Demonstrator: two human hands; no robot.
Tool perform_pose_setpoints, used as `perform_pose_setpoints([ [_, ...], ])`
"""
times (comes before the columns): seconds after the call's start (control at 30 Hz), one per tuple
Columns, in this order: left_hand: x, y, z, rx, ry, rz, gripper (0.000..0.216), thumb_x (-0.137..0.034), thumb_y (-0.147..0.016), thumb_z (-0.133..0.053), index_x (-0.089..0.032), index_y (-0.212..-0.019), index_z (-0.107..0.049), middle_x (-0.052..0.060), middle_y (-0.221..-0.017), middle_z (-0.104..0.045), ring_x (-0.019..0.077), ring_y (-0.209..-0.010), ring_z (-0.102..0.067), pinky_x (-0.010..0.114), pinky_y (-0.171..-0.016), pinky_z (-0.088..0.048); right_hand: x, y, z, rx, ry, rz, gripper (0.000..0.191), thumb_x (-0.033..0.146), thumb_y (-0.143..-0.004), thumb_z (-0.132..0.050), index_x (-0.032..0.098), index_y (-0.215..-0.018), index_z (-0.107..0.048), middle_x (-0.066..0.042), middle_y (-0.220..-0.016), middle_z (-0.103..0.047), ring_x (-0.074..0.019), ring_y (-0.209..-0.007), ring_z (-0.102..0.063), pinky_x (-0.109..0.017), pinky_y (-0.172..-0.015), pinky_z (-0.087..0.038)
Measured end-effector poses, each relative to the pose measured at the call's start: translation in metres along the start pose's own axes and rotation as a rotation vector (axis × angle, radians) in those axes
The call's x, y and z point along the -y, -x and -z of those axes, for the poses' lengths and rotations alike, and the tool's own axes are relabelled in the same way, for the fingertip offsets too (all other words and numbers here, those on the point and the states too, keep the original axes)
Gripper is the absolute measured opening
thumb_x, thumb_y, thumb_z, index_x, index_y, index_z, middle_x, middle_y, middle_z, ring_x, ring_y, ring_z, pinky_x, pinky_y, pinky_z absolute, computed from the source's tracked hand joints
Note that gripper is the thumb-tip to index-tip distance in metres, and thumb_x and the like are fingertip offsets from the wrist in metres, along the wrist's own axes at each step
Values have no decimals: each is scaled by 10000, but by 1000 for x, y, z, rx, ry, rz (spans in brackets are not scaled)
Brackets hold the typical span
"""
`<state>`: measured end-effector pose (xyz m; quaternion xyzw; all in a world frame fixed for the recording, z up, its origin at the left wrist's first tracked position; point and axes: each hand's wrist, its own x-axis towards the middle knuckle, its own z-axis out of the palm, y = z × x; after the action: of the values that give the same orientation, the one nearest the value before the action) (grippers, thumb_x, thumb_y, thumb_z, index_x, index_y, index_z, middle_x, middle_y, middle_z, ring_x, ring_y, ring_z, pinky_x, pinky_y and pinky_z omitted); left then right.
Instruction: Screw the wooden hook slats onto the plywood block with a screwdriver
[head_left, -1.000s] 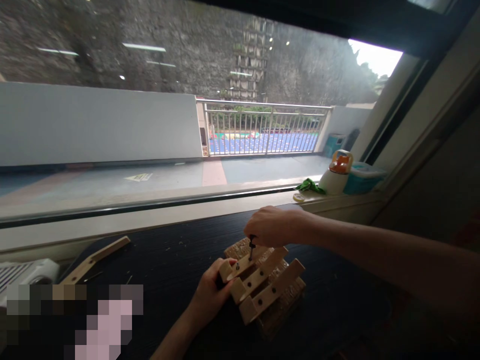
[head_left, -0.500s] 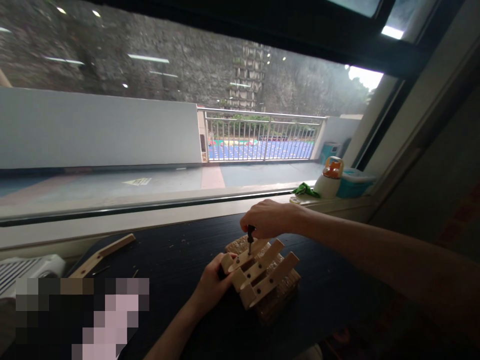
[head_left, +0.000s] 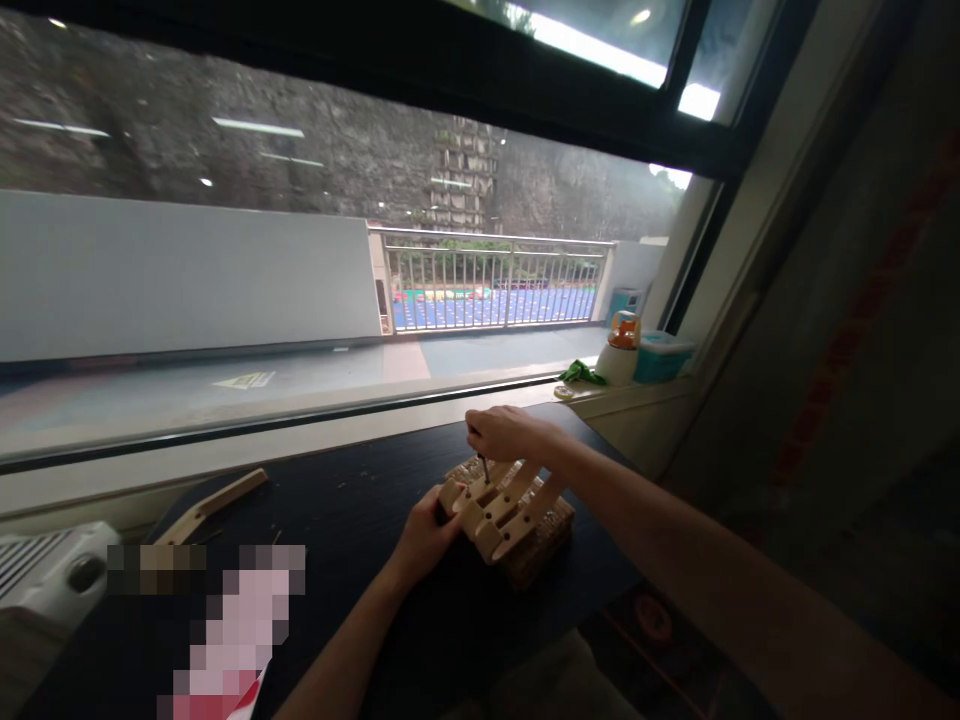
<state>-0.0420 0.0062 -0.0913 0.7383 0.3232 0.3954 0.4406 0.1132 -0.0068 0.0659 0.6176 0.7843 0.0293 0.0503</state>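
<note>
From where I stand, what's changed over the last second is mostly the view: the wearer's head has swung, so the window and everything under it sit differently, and the right forearm now cuts across the far ends of two wooden pieces that could be seen in full before. The work itself has stayed put. The right hand (head_left: pixel 506 433) has its fingers curled tight around a screwdriver (head_left: pixel 484 467), the handle now nearly swallowed by the fist, and the shaft points down at the same hole in the leftmost of three pale wooden pieces (head_left: pixel 517 527). I'd judge from this that the turning at that hole is carrying on, though whether the screw has sunk any deeper I can't tell. The left hand (head_left: pixel 421 540) is closed on the near end of that leftmost piece, thumb and fingers pinching it, which I suppose keeps it steady. All three pieces lie side by side across a tan, shiny-looking block (head_left: pixel 536 570), towards the far right corner of the dark table (head_left: pixel 360 510). Over by the table's far left corner rests a separate wooden strip (head_left: pixel 232 492), untouched, and a white appliance (head_left: pixel 52 565) stands at the left edge, its lower part in shadow.
</note>
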Motion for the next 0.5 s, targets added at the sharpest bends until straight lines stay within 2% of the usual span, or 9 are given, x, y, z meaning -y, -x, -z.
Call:
perform_pose_setpoints([
  [0.3, -3, 2, 0, -34, 16, -30, 228, -232, -691, -628, -140, -900, -631, 15, -756, -628, 158, -690, -553, 256, -668, -449, 7, -1, -4, -53, -11, -109, 267, 305, -848, -367, 204, -985, -573, -85, -911, -659, -203, -812, -595, -275, -638, -350],
  [0.5, -4, 2, 1, -31, -9, -14, 217, -217, -709, -622, -144, -913, -619, 8, -747, -606, 149, -677, -538, 234, -634, -446, -4, 2, -9, -102, -65, -105, 218, 282, -850, -373, 202, -916, -566, -52, -831, -659, -174, -735, -588, -260, -578, -294],
])
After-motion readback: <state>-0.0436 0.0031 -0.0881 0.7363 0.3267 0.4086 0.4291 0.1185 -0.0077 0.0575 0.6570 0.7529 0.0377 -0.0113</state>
